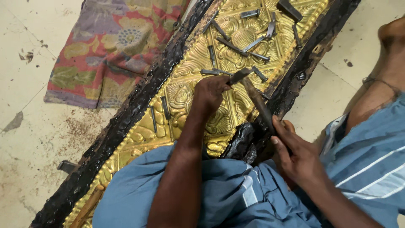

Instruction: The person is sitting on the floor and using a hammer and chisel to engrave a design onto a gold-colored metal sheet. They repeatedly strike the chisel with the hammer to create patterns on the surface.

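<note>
Hammer (255,97) in my right hand (295,154): I grip its wooden handle low down, fingers wrapped around it. Its long axis runs diagonally, from my hand at lower right up to the dark metal head at upper left, and the head sits right beside my left hand (211,93).

My left hand is curled into a loose fist over the embossed golden metal panel (190,74), fingertips bunched as if pinching a small punch; I cannot see the punch itself, because the fingers hide it. My left forearm reaches up from the bottom of the view, across my blue cloth wrap (219,190).

The panel is long and narrow. It lies diagonally from lower left to upper right, patterned with raised flowers and scrolls, and is bedded in a border of black pitch (126,118) on both long sides.

Loose steel chisels and punches (236,46) lie scattered on the far part of the panel; I count about a dozen there, some crossing each other. Two more thin tools (160,114) lie side by side just left of my left hand, roughly in line with the panel's length.

One flowered cloth (114,46) in red, yellow and purple lies on the pale stained floor (25,126), left of the panel. My bare knee (390,50) shows at far right.
</note>
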